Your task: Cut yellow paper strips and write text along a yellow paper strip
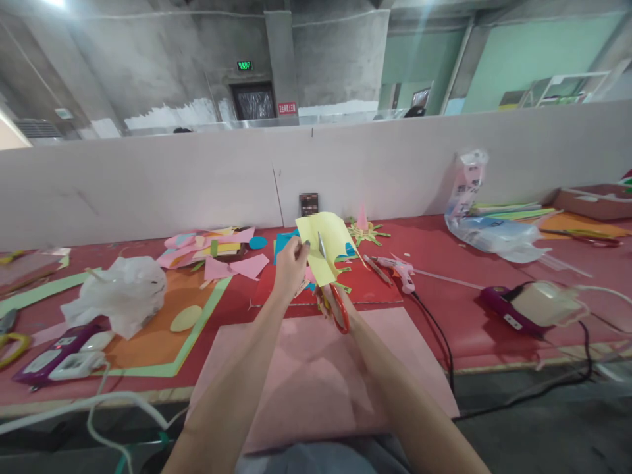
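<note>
Scissors (342,311) set to yellow paper (333,234) above a crowded red worktop (464,339)

The yellow paper is held up near the middle of the worktop, raised over a red board (378,291). The left hand (292,262) has its fingers pinching the paper along its left side, with the thumb on the near face. The right hand (326,301) comes in from below, its fingers closed around the orange-red handles of the scissors. A blade shows against the paper, pointing up and away from the person; the handles and wrist crowd that spot, so I cannot tell how far the blades are parted. The paper's right edge is cut away in a curve.

A pink sheet (291,375) lies under the forearms at the near edge. Just beyond the paper, to the right, sits a green-and-yellow paper piece with a pink cone (363,220). A pink and white glue gun (403,273) rests nearby, its black cord trailing over the near edge.

To the left are pink paper scraps (251,266), a blue disc (257,243), an orange sheet (143,342) bearing a pale yellow oval (186,318), and a crumpled white plastic bag (131,289). Clear packaging (498,237) lies at the far right, near a white partition (148,187).
</note>
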The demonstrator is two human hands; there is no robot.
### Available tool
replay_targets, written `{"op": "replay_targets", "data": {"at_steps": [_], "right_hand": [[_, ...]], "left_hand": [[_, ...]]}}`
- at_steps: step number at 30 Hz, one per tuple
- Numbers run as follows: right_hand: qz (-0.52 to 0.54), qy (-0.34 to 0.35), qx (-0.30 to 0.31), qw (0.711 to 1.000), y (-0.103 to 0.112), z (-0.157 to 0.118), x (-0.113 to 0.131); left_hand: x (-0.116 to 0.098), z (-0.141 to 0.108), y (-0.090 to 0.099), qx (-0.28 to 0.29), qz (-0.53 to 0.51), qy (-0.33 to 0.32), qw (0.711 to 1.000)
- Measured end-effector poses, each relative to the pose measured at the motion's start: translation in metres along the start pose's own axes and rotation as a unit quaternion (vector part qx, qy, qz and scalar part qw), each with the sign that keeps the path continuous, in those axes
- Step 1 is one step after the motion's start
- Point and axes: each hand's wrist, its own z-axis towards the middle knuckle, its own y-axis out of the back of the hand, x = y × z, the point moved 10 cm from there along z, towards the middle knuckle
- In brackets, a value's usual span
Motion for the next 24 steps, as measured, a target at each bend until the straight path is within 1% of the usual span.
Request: {"op": "replay_targets", "data": {"at_steps": [6,11,16,24], "right_hand": [[-0.02,-0.011,-0.005,1.0,0.002,0.001,-0.003],[-0.002,-0.006,-0.004,1.0,0.004,0.002,-0.008],[-0.004,-0.028,-0.025,0.999,0.009,0.003,-0.017],[-0.029,-0.055,-0.054,0.997,0.014,0.001,-0.015]], "left_hand": [[0.003,0.0,0.0,0.01,0.003,0.005,1.0],[0.004,0.001,-0.001,0.022,0.021,-0.004,1.0],[0.003,0.001,-0.002,0.023,0.008,-0.001,1.0],[0.003,0.001,-0.004,0.023,0.001,0.006,1.0]]}}
